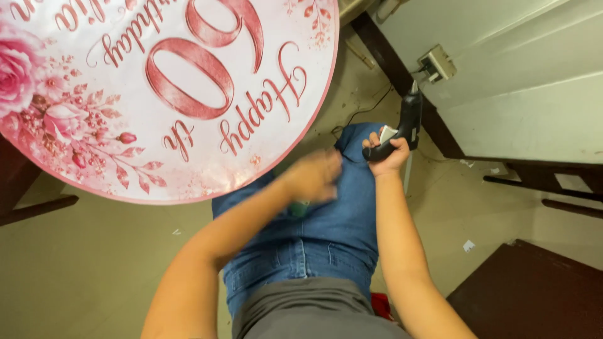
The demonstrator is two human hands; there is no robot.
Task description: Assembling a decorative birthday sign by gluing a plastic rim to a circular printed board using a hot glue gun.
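My right hand grips a black glue gun by its handle, nozzle pointing up and away, just past my knee. A small white piece shows between the fingers and the gun. My left hand is blurred over my blue-jeaned thigh, close to the lower edge of a large round pink-and-white board printed with roses and script. Something small and green peeks out under the left hand; whether the hand grips it is unclear.
A white panel with a wall socket and dark wooden legs stands at the upper right. A dark brown surface fills the lower right corner. The beige floor carries small paper scraps and a cord.
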